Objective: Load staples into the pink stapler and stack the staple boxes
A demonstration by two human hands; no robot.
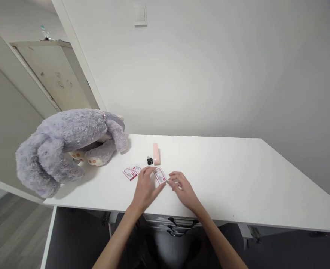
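A small white box with red print [160, 175] is gripped at its sides by the fingers and thumb of my left hand [145, 188], just above the white table. At the box's right end is my right hand [182, 189], its fingers curled together; what they pinch, if anything, is too small to make out. Just left of my left hand lie two similar boxes, a red-and-white box [129, 173] and another white-and-red box [137, 169] partly behind my fingers. Beyond the held box are a pink stapler [156, 154] and a small black staple remover [149, 161].
A large lilac plush toy [72, 130] slumps over the table's left end. The white table [232, 175] runs along a wall with a light switch [140, 15]. Black drawer handles [179, 226] show below the front edge.
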